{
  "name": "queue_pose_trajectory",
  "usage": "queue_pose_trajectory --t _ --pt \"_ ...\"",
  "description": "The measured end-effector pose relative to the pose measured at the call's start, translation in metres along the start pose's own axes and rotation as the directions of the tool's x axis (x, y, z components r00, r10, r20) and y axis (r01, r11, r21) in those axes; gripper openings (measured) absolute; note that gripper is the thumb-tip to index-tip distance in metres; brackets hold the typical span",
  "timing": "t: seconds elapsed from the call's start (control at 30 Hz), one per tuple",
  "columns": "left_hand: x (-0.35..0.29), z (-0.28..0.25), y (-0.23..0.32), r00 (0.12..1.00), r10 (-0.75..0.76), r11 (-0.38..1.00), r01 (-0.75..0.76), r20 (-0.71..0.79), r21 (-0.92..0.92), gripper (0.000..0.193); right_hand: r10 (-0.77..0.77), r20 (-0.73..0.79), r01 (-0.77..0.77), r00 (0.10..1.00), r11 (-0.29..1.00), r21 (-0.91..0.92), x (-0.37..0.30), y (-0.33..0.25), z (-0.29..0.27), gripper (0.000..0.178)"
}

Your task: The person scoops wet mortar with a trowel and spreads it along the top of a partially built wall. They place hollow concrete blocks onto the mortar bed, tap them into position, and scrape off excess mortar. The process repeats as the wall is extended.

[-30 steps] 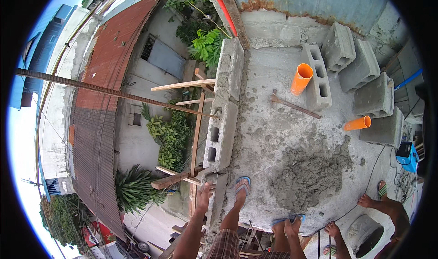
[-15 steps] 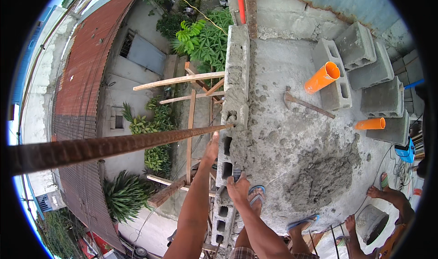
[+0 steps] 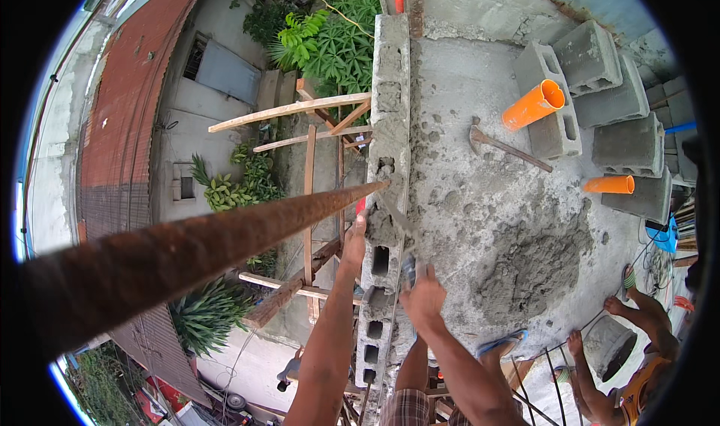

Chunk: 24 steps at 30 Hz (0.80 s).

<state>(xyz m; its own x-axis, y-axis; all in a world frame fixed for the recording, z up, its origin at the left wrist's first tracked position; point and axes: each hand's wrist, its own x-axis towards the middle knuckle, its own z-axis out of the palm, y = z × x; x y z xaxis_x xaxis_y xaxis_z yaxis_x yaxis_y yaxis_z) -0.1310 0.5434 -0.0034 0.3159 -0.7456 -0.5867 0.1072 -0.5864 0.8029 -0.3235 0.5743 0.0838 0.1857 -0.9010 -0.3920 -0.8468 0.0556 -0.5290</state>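
My right hand (image 3: 424,297) is closed on the grey handle of a trowel (image 3: 409,270), just right of the hollow-block wall (image 3: 379,295). The blade, smeared with mortar, reaches up to the wall's top. On the wall's outer left side is my left hand (image 3: 355,240), its fingers partly hidden; a narrow flat red thing (image 3: 361,203) shows at its fingertips. Wet mortar (image 3: 381,231) lies over part of the block tops, while several nearer cores show as dark holes. A rusty ribbed steel bar (image 3: 247,235) rises from the wall between mortared blocks, looming toward me.
Right of the wall, a mortar heap (image 3: 532,272) lies on the concrete floor, with a hammer (image 3: 506,148) farther off. Loose hollow blocks (image 3: 589,58) and orange pipes (image 3: 534,105) stand beyond. Timber scaffolding (image 3: 309,178) lines the left drop. Another person's arm (image 3: 646,317) shows at lower right.
My right hand has swung the trowel up and right, its blade now at the wall top. My left hand has shifted slightly, and the red thing now shows. The view has tilted.
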Motion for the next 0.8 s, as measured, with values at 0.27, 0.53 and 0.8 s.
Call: queue_pose_trajectory --t 0.27,0.53,0.8 --pt "0.013 0.008 -0.026 0.995 0.094 0.981 -0.098 -0.029 -0.169 0.076 0.044 0.216 -0.034 0.975 0.998 -0.052 0.016 0.029 -0.033 0.048" --pt "-0.004 0.014 0.000 0.995 -0.062 0.975 0.077 0.075 -0.210 0.072 0.032 0.151 -0.034 0.988 0.999 0.011 0.030 0.024 -0.018 0.053" --pt "0.013 -0.002 0.022 0.997 -0.074 0.990 0.074 0.002 -0.119 0.080 -0.104 0.146 0.109 0.984 0.994 -0.023 0.044 0.024 -0.023 0.045"
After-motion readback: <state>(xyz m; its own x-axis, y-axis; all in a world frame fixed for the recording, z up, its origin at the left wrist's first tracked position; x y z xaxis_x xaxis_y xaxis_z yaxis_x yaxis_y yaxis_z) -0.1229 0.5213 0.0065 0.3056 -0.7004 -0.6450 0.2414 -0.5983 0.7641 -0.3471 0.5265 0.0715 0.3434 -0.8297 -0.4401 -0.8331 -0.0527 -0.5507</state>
